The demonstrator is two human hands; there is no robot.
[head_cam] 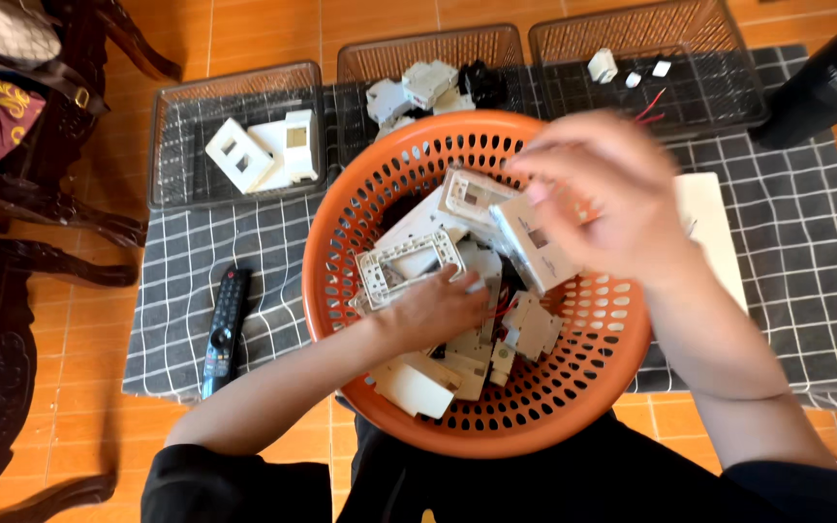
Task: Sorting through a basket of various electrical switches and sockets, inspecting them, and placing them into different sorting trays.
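An orange perforated basket (351, 194) rests on my lap, full of white plastic wall-switch plates and frames. My left hand (433, 308) reaches into the basket, fingers closed among the parts, touching a white rectangular frame (407, 263). My right hand (604, 194), blurred by motion, is above the basket's right side and holds a white switch module (533, 244).
A grey checked cloth (806, 252) covers the floor ahead. Three brown wire trays stand at its far edge: the left one (171, 184) with white plates, the middle one (370, 60) with mixed parts, the right one (719, 92) with small bits. A black remote (225, 329), a black bottle (830, 82), dark wooden furniture (12, 203) at left.
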